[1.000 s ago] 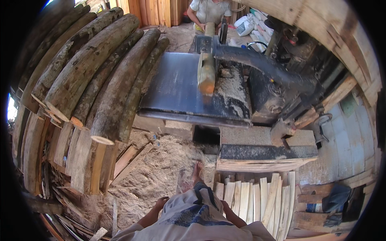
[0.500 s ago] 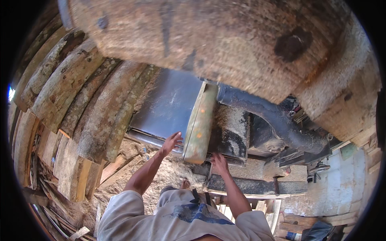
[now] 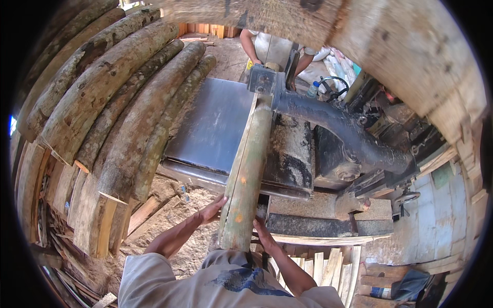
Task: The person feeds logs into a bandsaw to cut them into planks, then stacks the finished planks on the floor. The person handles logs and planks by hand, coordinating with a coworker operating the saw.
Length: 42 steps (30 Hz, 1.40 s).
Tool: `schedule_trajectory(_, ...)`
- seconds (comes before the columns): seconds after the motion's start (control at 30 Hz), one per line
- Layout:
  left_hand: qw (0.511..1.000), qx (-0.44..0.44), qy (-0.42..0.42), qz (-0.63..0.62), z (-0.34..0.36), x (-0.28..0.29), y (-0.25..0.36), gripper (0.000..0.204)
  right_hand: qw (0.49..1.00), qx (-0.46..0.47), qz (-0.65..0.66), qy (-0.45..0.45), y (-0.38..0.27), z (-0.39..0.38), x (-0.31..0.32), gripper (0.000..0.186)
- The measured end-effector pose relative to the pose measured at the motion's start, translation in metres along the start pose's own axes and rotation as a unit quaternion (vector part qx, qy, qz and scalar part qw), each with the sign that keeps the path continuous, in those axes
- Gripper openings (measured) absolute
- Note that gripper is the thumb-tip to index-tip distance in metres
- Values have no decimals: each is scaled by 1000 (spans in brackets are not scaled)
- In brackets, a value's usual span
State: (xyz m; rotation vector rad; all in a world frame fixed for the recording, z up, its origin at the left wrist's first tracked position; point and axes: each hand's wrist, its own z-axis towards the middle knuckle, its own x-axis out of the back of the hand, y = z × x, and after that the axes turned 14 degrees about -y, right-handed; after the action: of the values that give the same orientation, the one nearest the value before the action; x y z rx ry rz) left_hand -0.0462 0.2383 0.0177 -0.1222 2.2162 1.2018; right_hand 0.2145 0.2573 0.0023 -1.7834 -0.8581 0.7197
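Observation:
A greenish-brown log [image 3: 245, 187] lies lengthwise across the metal saw table [image 3: 205, 128], its near end jutting past the front edge to my waist. A straight slit runs along its left side. My left hand [image 3: 213, 209] grips the log's left flank near that end. From the other side my right hand [image 3: 263, 233] holds the right flank, fingers partly hidden behind the wood. The far end reaches the dark guide block [image 3: 264, 79] of the saw; the blade itself cannot be made out.
A curved dark machine arm [image 3: 328, 119] spans the right. Several bark-covered logs [image 3: 128, 123] are stacked at left. Behind the saw a co-worker's arm [image 3: 249, 47] reaches toward the block. A big wooden beam [image 3: 390, 56] hangs overhead; sawn strips [image 3: 328, 267] lie lower right.
The log has come toward me, its near end now well past the table edge. Both hands have moved nearer my body and now hold its sides. The co-worker has come into view.

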Motion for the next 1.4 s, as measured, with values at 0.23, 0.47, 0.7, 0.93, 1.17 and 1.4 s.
schedule_trajectory(0.23,999,11,25,18,-50,-17,-65,86,985,-106,137,-26,-9,-65,-61,85)
schedule_trajectory(0.47,999,45,16,3,-106,-56,-127,76,983,-91,154,-29,-6,-138,-118,79)
schedule_trajectory(0.7,998,43,10,-38,-152,-85,-185,78,985,-97,141,-33,51,-187,-163,91)
schedule_trajectory(0.93,998,61,15,-21,-211,-134,-229,72,984,-107,135,-35,78,-248,-214,96)
schedule_trajectory(1.17,993,-73,93,-6,-267,-195,-314,76,966,-98,240,16,144,-319,-300,96)
schedule_trajectory(1.4,953,-204,222,-17,-197,-168,-296,64,949,-166,253,89,148,-358,-340,89)
